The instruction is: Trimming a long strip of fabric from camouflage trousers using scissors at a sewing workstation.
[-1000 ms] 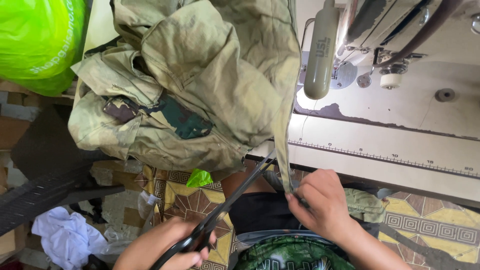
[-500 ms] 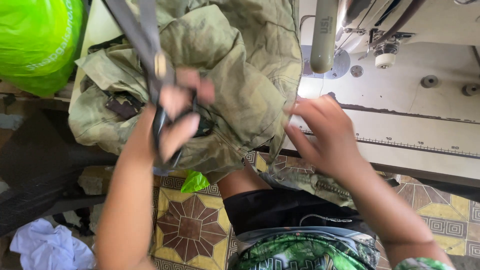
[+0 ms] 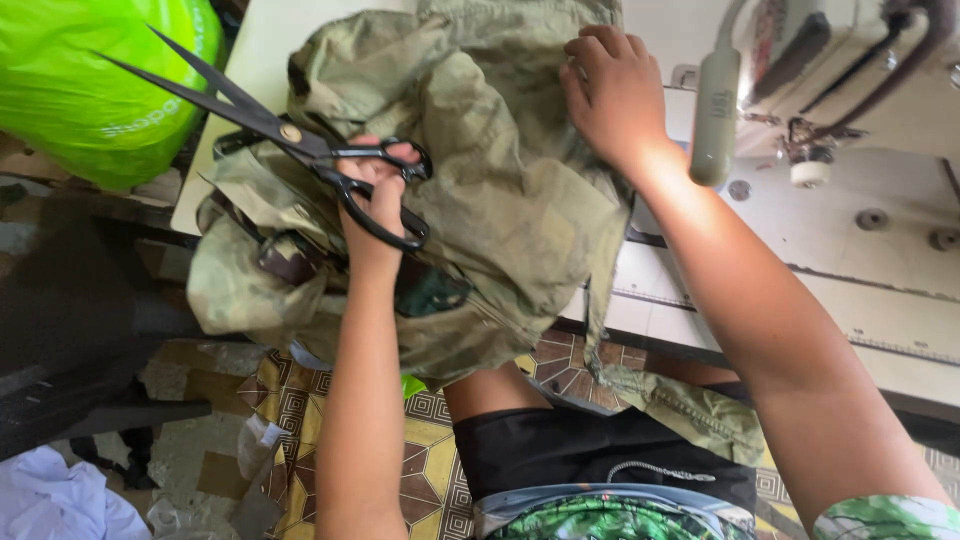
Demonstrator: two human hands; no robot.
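- the pale desk (image 3: 250,60) of a sewing machine spans the upper part of the view; below its edge lies a floor (image 3: 300,420) of patterned yellow and brown tiles, with scraps and a white cloth (image 3: 50,500) at the lower left.
- the sewing machine (image 3: 850,60) stands at the upper right on the desk, a slim grey lamp (image 3: 715,115) hanging beside it.
- a bulky bright green plastic bag (image 3: 90,90), with faint pale print on its side, sits at the upper left, just beside the desk's end.
- an olive camouflage garment (image 3: 500,200) is heaped on the desk's left part and droops over the front edge toward the person's lap.
- the right hand (image 3: 610,95) lies flat on the top of the garment, fingers spread, its grip open and pressing the cloth.
- the left hand (image 3: 375,195) is above the garment's left side, its grip closed through the black loops of large tailor's scissors (image 3: 290,135).
- the scissors' blades stand parted, pointing up and left over the desk's edge toward the green bag.
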